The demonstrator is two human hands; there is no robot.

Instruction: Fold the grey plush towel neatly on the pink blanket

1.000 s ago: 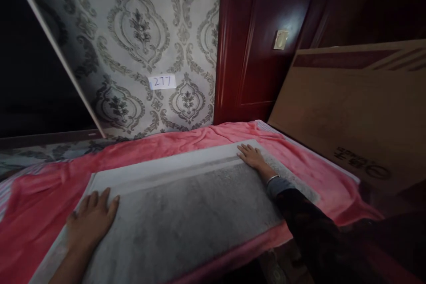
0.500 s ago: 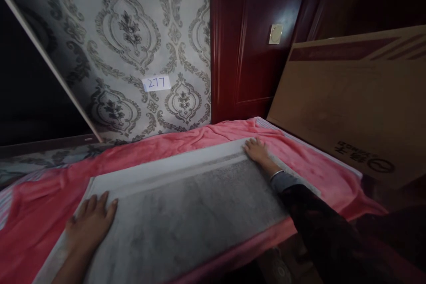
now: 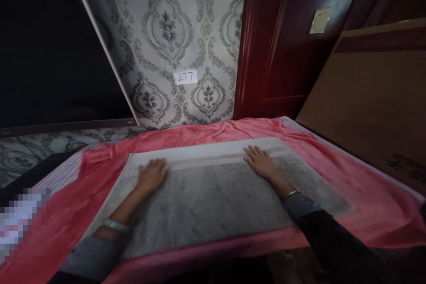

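A grey mat (image 3: 209,199) with a pale border band lies spread over a pink blanket (image 3: 376,195). On the mat's far left part rests my left hand (image 3: 152,176), palm down; its fingers are slightly blurred but look stretched out. My right hand (image 3: 261,162) lies flat across the pale band toward the far right, fingers spread. Both hands touch the mat from above and neither grips it.
Behind the blanket stands a wall with patterned wallpaper and a paper label reading 277 (image 3: 185,77). A large dark screen (image 3: 60,53) is at the left. To the right are a dark red panel with a switch (image 3: 320,21) and a big cardboard box (image 3: 369,93).
My left hand has moved from the mat's left edge inward and toward the far band. My right hand has shifted left from the far right corner. The view has turned left.
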